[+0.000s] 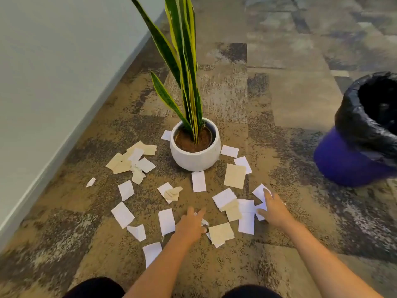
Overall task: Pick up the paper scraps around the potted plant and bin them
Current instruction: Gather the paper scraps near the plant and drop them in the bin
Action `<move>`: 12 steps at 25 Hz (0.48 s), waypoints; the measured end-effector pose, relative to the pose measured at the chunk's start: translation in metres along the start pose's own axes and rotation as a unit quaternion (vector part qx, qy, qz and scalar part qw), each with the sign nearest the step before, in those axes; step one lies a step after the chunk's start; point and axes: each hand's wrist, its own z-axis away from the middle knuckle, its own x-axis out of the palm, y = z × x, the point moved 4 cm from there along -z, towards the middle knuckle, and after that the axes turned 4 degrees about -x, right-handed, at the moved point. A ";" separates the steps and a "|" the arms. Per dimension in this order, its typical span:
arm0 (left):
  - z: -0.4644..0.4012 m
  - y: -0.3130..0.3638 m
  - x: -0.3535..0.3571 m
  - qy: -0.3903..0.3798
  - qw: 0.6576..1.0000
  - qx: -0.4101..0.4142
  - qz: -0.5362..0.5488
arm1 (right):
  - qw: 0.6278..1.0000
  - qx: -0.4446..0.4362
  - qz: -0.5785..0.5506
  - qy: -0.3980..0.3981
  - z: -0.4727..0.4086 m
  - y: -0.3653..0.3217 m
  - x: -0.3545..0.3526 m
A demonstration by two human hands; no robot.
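Note:
Several white and beige paper scraps lie on the carpet around a white pot (195,157) holding a tall green plant (184,61). A loose pile (133,160) lies left of the pot, and single scraps (198,181) lie in front of it. My left hand (190,225) reaches down with spread fingers over small white scraps next to a beige piece (221,233). My right hand (274,209) lies with spread fingers on a cluster of white scraps (247,206) to the front right of the pot. Neither hand plainly grips a scrap.
A blue bin (352,164) lined with a black bag (352,117) stands at the right, its mouth open. A pale wall (53,72) runs along the left. My dark-clothed knees (96,288) are at the bottom edge.

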 end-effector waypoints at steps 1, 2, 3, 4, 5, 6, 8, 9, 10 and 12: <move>-0.002 0.002 0.005 -0.014 0.999 0.010 -0.027 | 1.000 0.003 0.000 0.007 -0.004 0.002 0.004; -0.004 0.002 0.008 -0.009 0.999 0.016 -0.050 | 1.000 0.009 -0.010 0.015 -0.006 0.003 0.005; -0.005 0.002 0.011 -0.008 0.997 0.017 -0.073 | 1.000 0.013 -0.015 0.020 -0.010 0.007 0.008; -0.005 0.003 0.013 0.000 0.996 0.012 -0.088 | 0.999 0.021 -0.026 0.022 -0.011 0.006 0.009; -0.005 0.004 0.013 0.002 0.995 0.008 -0.099 | 0.999 0.029 -0.026 0.021 -0.013 0.010 0.013; -0.005 0.005 0.014 0.003 0.994 0.009 -0.108 | 0.999 0.037 -0.017 0.016 -0.011 0.011 0.016; -0.006 0.004 0.014 0.004 0.993 0.012 -0.118 | 0.999 0.035 -0.005 0.016 -0.007 0.010 0.021; -0.006 0.002 0.015 0.004 0.993 0.012 -0.119 | 0.999 0.033 -0.012 0.021 -0.007 0.010 0.026; -0.006 0.000 0.016 0.006 0.993 0.012 -0.120 | 0.999 0.036 -0.027 0.024 -0.004 0.007 0.028; -0.005 -0.004 0.018 0.013 0.992 0.014 -0.126 | 0.996 0.034 -0.064 0.044 -0.001 0.002 0.035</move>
